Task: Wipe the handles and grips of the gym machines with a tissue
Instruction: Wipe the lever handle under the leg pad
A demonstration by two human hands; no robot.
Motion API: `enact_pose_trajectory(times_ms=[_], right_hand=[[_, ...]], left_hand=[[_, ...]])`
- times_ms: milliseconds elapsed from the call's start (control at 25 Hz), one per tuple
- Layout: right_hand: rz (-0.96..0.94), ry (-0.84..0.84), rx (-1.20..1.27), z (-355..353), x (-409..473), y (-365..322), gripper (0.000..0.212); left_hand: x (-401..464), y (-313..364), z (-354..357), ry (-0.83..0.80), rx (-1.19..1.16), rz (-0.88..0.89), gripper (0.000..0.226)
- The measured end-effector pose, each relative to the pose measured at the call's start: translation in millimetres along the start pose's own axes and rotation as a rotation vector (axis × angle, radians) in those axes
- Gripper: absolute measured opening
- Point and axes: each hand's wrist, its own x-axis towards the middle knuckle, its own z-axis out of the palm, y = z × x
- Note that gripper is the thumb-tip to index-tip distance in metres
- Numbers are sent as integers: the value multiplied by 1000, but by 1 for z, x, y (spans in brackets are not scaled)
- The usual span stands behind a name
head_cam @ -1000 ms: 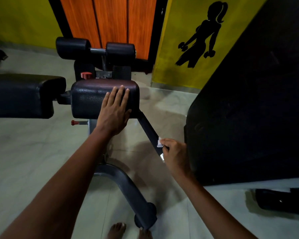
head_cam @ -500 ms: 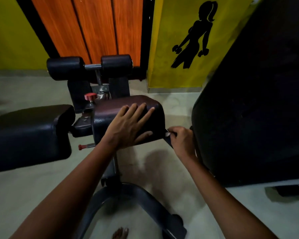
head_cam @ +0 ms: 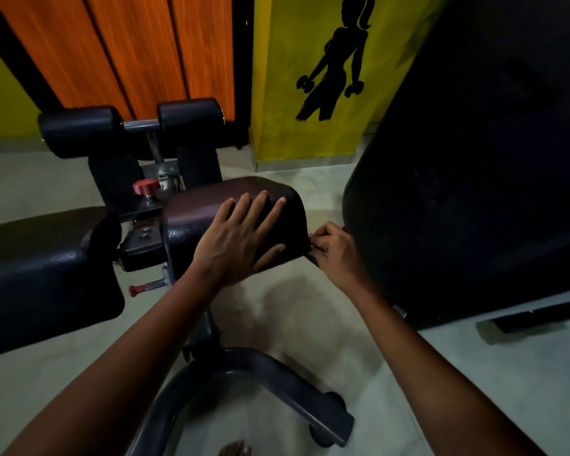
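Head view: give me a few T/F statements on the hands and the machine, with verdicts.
1. The left hand rests flat on the brown pad. True.
2. The right hand hangs free, clear of the machine. False: it grips the handle at the pad's right edge.
3. A red knob sits behind the pad. True.
4. Both foam rollers lie on the floor. False: they sit on a raised bar.

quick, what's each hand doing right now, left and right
Left hand: open, fingers spread flat on the brown pad.
Right hand: fingers curled round the dark handle beside the pad; tissue not visible.
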Motion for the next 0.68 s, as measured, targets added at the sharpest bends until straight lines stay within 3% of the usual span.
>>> enact_pose_trajectory(times_ms=[120,320,480,680], right_hand=[[-88,-64,-19,-10,-13,12,11],[-27,37,-75,-7,-19,4,15],[-225,-131,-57,-15,-27,12,16],[-122,-59,-30,-14,-25,4,15]], left_hand=[[-1,1,0,-4,-5,-12,74],[-1,3,0,17,9,-28,74],[-1,4,0,22,26,-35,74],[-2,5,-1,21,41,-33,74]])
